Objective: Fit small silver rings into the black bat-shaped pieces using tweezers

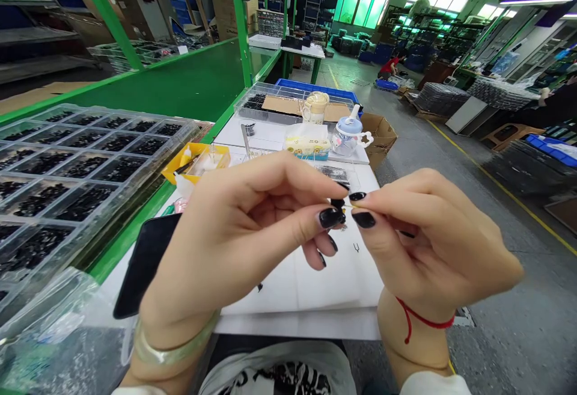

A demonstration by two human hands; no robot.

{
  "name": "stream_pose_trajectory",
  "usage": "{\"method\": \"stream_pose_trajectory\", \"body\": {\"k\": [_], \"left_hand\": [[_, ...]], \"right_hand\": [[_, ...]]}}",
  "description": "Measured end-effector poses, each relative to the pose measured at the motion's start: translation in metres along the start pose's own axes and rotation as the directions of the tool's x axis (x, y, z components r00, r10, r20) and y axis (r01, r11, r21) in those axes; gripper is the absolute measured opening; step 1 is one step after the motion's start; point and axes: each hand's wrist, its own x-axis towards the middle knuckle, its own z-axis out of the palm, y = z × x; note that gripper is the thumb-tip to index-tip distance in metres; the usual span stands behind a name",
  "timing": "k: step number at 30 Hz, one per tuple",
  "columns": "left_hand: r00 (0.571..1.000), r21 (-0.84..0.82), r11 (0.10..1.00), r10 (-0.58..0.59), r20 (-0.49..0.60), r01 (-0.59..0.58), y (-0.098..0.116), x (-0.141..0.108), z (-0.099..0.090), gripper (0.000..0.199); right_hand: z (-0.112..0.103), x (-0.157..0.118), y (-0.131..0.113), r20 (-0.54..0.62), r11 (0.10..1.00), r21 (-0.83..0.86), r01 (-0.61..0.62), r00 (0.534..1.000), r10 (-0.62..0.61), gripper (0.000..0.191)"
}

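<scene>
My left hand [252,232] is raised over the white table [311,281], its thumb and index finger pinching a small black part [338,205]. Close on its right, my right hand [419,232] pinches a thin, pale piece between thumb and index finger; the piece reaches toward the black part. The fingertips of both hands nearly meet, and they hide most of what is held. A tiny dark U-shaped piece [356,248] lies on the table below, and another small black piece [260,287] is beneath my left hand.
Left are a compartment tray of black parts [90,169], a black phone [146,263], a plastic bag [63,335] and a yellow bin [169,172]. Ahead stand a tissue pack [306,142], a lidded cup [347,136], a beige mug [315,108] and another tray [252,115]. A person in red crouches far off.
</scene>
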Motion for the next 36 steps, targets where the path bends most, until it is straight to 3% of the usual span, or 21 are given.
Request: {"method": "stream_pose_trajectory", "body": {"k": [7, 16, 21, 25, 32, 36], "left_hand": [[1.000, -0.006, 1.000, -0.003, 0.006, 0.003, -0.001, -0.002, 0.000, 0.018], [0.999, -0.011, 0.999, -0.052, -0.001, 0.052, -0.003, 0.000, -0.001, 0.019], [0.999, 0.001, 0.999, -0.052, -0.006, 0.052, -0.001, 0.000, 0.000, 0.020], [0.999, 0.024, 0.999, -0.040, -0.015, 0.040, 0.000, 0.000, 0.001, 0.017], [0.997, 0.021, 0.996, -0.081, -0.002, 0.081, 0.000, -0.002, -0.003, 0.010], [0.995, 0.033, 0.995, -0.097, -0.005, 0.097, 0.002, -0.003, -0.005, 0.010]], "right_hand": [[-0.001, -0.007, -0.004, 0.035, 0.992, 0.042, -0.117, 0.993, 0.116, 0.014], [0.004, -0.008, -0.001, 0.049, 0.977, 0.164, -0.134, 0.991, 0.127, 0.013], [0.003, -0.007, -0.001, -0.011, 0.980, 0.174, -0.093, 0.995, 0.097, 0.012], [0.000, -0.005, -0.001, 0.019, 0.987, 0.118, -0.109, 0.994, 0.107, 0.019], [-0.002, -0.002, 0.009, -0.006, 0.997, 0.070, 0.022, 1.000, -0.021, 0.023], [-0.008, 0.003, 0.012, 0.065, 1.000, 0.006, 0.027, 0.998, -0.028, 0.018]]}}
